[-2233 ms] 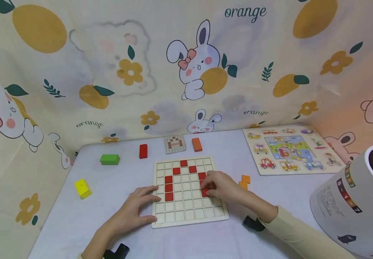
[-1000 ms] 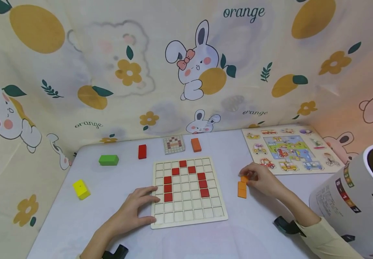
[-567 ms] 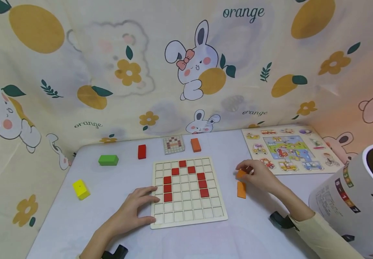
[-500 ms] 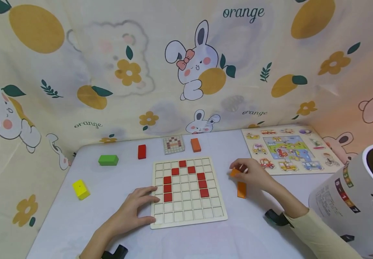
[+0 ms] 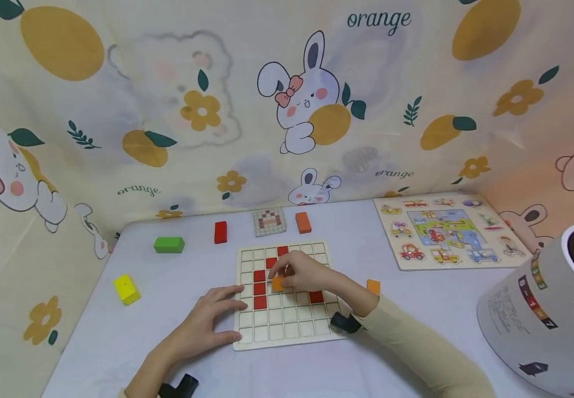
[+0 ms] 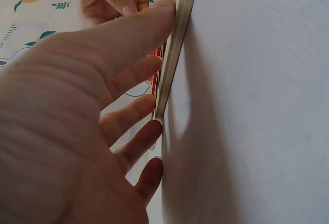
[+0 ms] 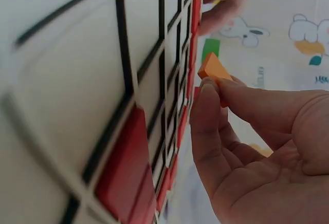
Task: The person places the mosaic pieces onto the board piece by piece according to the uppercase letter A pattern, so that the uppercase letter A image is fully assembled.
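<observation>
My right hand pinches a small square orange tile between thumb and fingers, over the left-middle cells of a pale wooden grid board. In the right wrist view the tile is tilted, close over the grid. Several red tiles sit in the board's cells; my right hand and wrist cover some of them. With fingers spread, my left hand touches the board's left edge; in the left wrist view the fingertips are right at the board's rim. Another orange tile lies to the right of the board.
Behind the board lie a small pattern card, a red block and an orange-red block. Green and yellow blocks are at the left. A vehicle puzzle lies back right, a large white bucket at the right edge.
My right hand went from the red tiles to the orange tiles at the right, took one, and carried it left over the board. My left hand has stayed at the board's edge.
</observation>
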Motion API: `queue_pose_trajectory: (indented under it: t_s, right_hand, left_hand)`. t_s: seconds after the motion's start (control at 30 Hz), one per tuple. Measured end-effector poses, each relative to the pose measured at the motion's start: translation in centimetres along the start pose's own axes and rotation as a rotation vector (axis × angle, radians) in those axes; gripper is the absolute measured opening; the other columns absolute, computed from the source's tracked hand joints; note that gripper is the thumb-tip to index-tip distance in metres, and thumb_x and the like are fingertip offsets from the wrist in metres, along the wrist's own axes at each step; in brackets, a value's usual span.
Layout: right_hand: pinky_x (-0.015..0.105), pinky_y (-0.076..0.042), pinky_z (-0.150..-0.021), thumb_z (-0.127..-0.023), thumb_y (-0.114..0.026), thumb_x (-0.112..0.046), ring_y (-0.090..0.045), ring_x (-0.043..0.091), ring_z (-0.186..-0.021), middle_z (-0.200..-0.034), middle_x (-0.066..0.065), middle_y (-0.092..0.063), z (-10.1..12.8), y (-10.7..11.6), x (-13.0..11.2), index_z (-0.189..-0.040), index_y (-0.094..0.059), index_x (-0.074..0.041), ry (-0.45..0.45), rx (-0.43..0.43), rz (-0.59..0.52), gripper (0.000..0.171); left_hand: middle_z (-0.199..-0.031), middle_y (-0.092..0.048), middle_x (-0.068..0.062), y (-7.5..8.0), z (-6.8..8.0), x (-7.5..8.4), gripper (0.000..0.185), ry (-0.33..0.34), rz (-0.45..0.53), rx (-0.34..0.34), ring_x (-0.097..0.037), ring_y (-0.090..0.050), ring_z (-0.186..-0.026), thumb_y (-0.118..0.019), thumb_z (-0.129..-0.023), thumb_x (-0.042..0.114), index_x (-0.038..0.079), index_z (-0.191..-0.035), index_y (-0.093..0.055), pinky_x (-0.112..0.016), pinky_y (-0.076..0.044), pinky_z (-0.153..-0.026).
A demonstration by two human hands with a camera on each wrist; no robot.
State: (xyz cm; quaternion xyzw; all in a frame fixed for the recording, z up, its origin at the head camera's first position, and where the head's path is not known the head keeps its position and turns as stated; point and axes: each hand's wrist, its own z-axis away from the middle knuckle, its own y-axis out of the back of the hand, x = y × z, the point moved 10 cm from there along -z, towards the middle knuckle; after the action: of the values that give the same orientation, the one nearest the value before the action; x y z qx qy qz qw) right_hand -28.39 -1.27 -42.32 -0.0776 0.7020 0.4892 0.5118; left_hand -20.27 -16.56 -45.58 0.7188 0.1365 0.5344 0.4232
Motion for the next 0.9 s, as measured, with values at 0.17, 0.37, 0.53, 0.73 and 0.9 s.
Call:
queue_pose_trajectory:
  t_s: [0.17,0.37,0.53,0.73,0.9]
  right_hand:
    - [0.022,-0.048,-0.065,-0.088,-0.065,0.011,-0.053,0.012,-0.071,-0.078,0.001,-0.060,-1.2,-1.0,0.3,-0.100,-0.072,-0.001,-0.021,-0.019,-0.006,0.019]
    - [0.024,-0.046,-0.064,-0.084,-0.071,0.010,-0.052,0.014,-0.072,-0.079,0.002,-0.060,-1.5,-1.4,0.1,-0.092,-0.069,-0.004,-0.059,-0.001,0.043,0.015]
    - [0.026,-0.046,-0.064,-0.082,-0.079,0.000,-0.053,0.011,-0.075,-0.085,-0.002,-0.061,-1.2,-1.2,-0.3,-0.092,-0.076,-0.009,-0.109,0.043,0.222,0.014]
    - [0.026,-0.047,-0.061,-0.083,-0.078,-0.003,-0.055,0.011,-0.070,-0.082,-0.003,-0.064,-0.1,0.1,-0.6,-0.103,-0.075,-0.007,-0.083,0.119,0.253,0.020]
    - [0.027,-0.050,-0.069,-0.086,-0.072,0.002,-0.057,0.013,-0.076,-0.087,0.002,-0.067,3.0,3.4,0.6,-0.103,-0.073,-0.002,-0.075,0.241,0.130,0.018]
  left_hand:
    - [-0.151,-0.045,-0.001,0.1,0.0,0.0,0.047,0.004,-0.004,-0.005,-0.029,-0.037,-0.139,-0.083,-0.079,0.041,0.028,-0.122,-0.068,-0.064,-0.031,-0.106]
    - [-0.151,-0.045,-0.001,0.1,0.1,0.0,0.048,0.013,0.003,-0.010,-0.029,-0.037,-0.139,-0.083,-0.079,0.041,0.027,-0.122,-0.068,-0.064,-0.031,-0.107]
    - [-0.152,-0.045,0.000,0.0,0.0,-0.1,0.048,0.019,-0.005,-0.014,-0.029,-0.037,-0.139,-0.082,-0.079,0.044,0.028,-0.122,-0.067,-0.065,-0.031,-0.106]
    - [-0.151,-0.045,-0.001,0.0,-0.1,0.0,0.048,0.011,-0.005,-0.010,-0.029,-0.037,-0.139,-0.082,-0.079,0.043,0.028,-0.122,-0.068,-0.065,-0.031,-0.106]
    - [-0.151,-0.045,-0.001,0.0,-0.1,0.3,0.048,0.003,0.008,-0.010,-0.029,-0.037,-0.139,-0.082,-0.079,0.042,0.026,-0.122,-0.068,-0.064,-0.032,-0.106]
